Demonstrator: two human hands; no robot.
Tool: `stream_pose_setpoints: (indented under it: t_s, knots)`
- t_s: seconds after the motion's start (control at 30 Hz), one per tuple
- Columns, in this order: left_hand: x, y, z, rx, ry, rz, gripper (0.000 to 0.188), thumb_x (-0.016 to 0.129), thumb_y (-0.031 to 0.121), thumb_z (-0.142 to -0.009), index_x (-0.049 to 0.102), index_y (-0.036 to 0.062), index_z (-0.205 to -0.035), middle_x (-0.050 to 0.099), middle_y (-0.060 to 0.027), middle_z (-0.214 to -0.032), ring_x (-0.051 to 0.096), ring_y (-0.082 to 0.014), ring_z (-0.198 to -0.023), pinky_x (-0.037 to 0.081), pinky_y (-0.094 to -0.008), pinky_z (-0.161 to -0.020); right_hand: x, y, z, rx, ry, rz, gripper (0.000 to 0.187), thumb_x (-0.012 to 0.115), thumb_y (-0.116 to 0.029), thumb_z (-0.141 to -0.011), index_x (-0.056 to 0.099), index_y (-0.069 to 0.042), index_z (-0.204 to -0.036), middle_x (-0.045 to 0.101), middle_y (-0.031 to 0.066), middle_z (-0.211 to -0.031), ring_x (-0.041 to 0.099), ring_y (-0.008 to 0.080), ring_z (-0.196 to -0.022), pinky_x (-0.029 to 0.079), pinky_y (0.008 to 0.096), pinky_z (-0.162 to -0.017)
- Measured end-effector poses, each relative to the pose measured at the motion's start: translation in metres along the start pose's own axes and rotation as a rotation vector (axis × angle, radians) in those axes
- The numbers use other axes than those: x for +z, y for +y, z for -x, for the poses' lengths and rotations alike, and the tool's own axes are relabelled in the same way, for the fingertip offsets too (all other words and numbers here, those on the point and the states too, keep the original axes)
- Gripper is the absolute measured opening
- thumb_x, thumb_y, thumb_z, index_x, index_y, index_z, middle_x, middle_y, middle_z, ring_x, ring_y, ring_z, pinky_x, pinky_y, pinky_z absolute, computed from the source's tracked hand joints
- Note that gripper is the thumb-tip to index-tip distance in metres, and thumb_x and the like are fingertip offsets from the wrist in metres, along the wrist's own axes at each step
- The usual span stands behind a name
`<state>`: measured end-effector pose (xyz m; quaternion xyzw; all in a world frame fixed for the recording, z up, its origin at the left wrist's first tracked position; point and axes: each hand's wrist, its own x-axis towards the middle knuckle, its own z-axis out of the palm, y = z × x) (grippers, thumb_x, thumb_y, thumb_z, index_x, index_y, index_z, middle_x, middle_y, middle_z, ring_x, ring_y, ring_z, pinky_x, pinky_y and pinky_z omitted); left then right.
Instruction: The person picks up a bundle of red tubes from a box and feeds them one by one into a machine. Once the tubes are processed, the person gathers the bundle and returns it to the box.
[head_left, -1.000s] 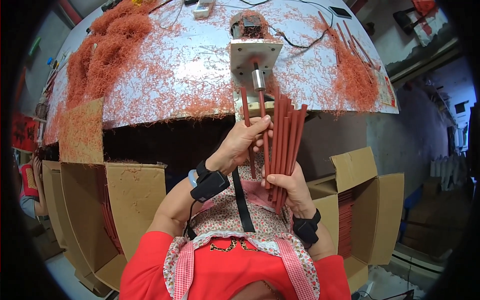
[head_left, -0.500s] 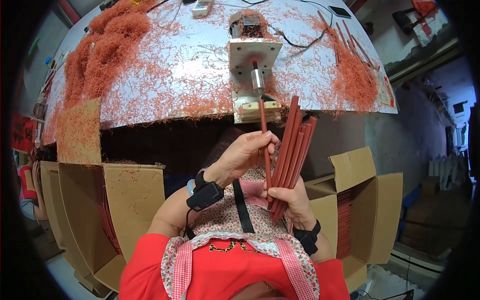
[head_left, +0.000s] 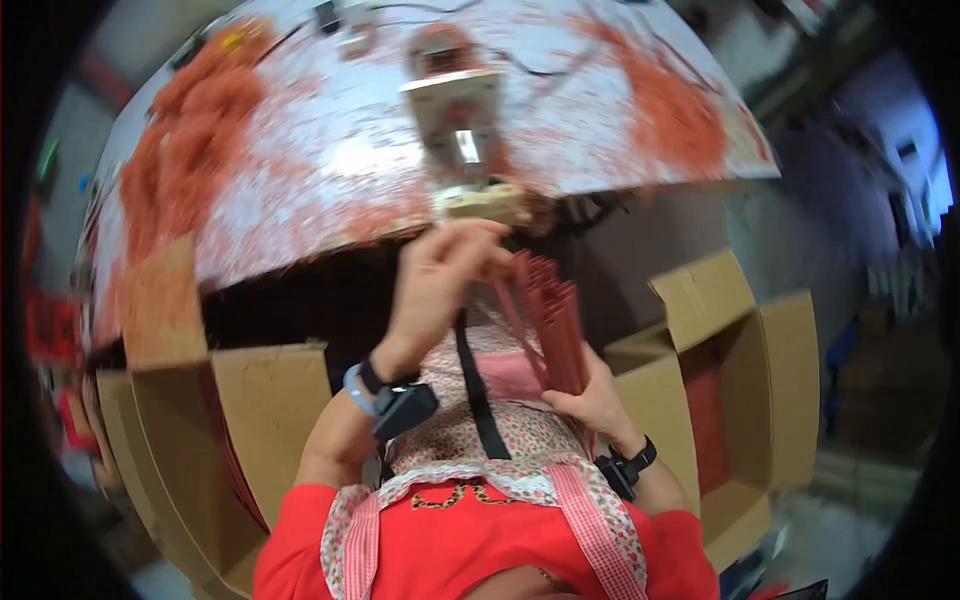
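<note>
A bundle of several thin dark-red rods [head_left: 563, 335] stands upright in my right hand [head_left: 583, 393], whose fingers wrap round its lower part. One red rod [head_left: 521, 330] leans apart on the bundle's left side, its lower end by my right thumb. At its upper end is my left hand [head_left: 440, 280], fingers curled and pinched on it, though motion blurs them. Just beyond my left fingers sits a pale block [head_left: 483, 204] at the table edge, below a machine with a shiny metal cylinder [head_left: 468, 147] on a white bracket [head_left: 452, 100].
Thin red shavings are strewn over the white table [head_left: 375, 125], with a big heap [head_left: 195, 130] at left and a smaller pile [head_left: 675, 110] at right. Open cardboard boxes holding red rods stand at my left [head_left: 270, 420] and right [head_left: 650, 430].
The lone rod's top has come back from below the metal cylinder and leans toward the bundle. My left hand has slid to its upper end. The whole view has shifted and blurred.
</note>
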<state>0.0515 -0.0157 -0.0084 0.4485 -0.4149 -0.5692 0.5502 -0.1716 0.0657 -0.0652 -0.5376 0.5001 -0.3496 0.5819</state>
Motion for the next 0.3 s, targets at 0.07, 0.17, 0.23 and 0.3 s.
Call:
stream_pose_setpoints:
  t_s: [0.07, 0.17, 0.23, 0.3]
  knots:
    - [-0.006, 0.010, -0.006, 0.084, 0.085, -0.068, 0.023, 0.053, 0.018, -0.094, 0.062, -0.0022, -0.100, 0.066, -0.0088, -0.079, 0.062, -0.0131, -0.074, 0.051, -0.0251, -0.068, -0.003, 0.008, 0.016, 0.019, -0.079, 0.080, 0.060, 0.072, -0.010, -0.069, 0.046, 0.002, -0.122, 0.059, 0.0103, -0.113, 0.057, 0.0131, -0.098, 0.046, 0.0300, -0.089]
    - [-0.004, 0.001, 0.001, 0.059, 0.271, -0.062, 0.026, 0.052, 0.021, -0.095, 0.060, -0.0022, -0.104, 0.062, -0.0088, -0.080, 0.060, -0.0151, -0.071, 0.049, -0.0242, -0.065, -0.026, 0.005, 0.058, 0.049, 0.058, 0.025, 0.064, 0.072, -0.012, -0.071, 0.044, 0.001, -0.126, 0.057, 0.0110, -0.117, 0.056, 0.0134, -0.102, 0.044, 0.0308, -0.092]
    - [-0.019, -0.016, 0.003, 0.044, 0.071, -0.007, 0.028, 0.054, 0.022, -0.094, 0.059, -0.0019, -0.108, 0.061, -0.0071, -0.079, 0.059, -0.0148, -0.071, 0.048, -0.0240, -0.065, -0.055, -0.009, 0.089, 0.016, 0.162, -0.057, 0.064, 0.071, -0.013, -0.071, 0.044, 0.001, -0.128, 0.057, 0.0118, -0.118, 0.056, 0.0140, -0.103, 0.044, 0.0313, -0.093]
    - [-0.037, -0.036, -0.009, -0.136, -0.266, -0.041, 0.028, 0.057, 0.022, -0.092, 0.060, -0.0008, -0.108, 0.061, -0.0056, -0.091, 0.059, -0.0136, -0.079, 0.049, -0.0266, -0.068, -0.095, -0.019, 0.131, 0.114, 0.310, -0.106, 0.063, 0.066, -0.011, -0.071, 0.045, -0.006, -0.131, 0.057, 0.0137, -0.121, 0.052, 0.0162, -0.111, 0.037, 0.0292, -0.100]
